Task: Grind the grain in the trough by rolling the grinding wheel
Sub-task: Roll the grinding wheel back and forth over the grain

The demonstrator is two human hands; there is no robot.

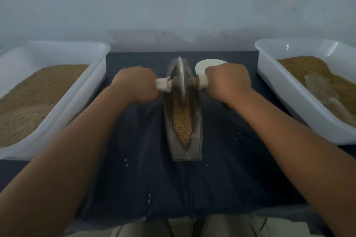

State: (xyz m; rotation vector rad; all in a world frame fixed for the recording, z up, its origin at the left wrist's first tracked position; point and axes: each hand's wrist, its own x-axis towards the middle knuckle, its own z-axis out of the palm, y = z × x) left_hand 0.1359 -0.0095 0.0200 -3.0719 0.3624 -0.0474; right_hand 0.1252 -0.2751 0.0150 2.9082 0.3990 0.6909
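A narrow boat-shaped metal trough (196, 136) lies lengthwise on the dark cloth in the middle. Golden-brown grain (182, 121) fills its groove. A grey metal grinding wheel (180, 81) stands upright in the far half of the trough, on an axle with a pale handle on each side. My left hand (135, 83) grips the left handle (162, 83). My right hand (227, 82) grips the right handle (202, 81). Both arms reach forward, one on each side of the trough.
A white tub (81, 90) of fine tan meal stands at the left. A white tub (277, 86) of brown grain with a pale scoop (325, 92) in it stands at the right. A small white dish (206, 63) sits behind my right hand. Stray grains dot the dark cloth (146, 159).
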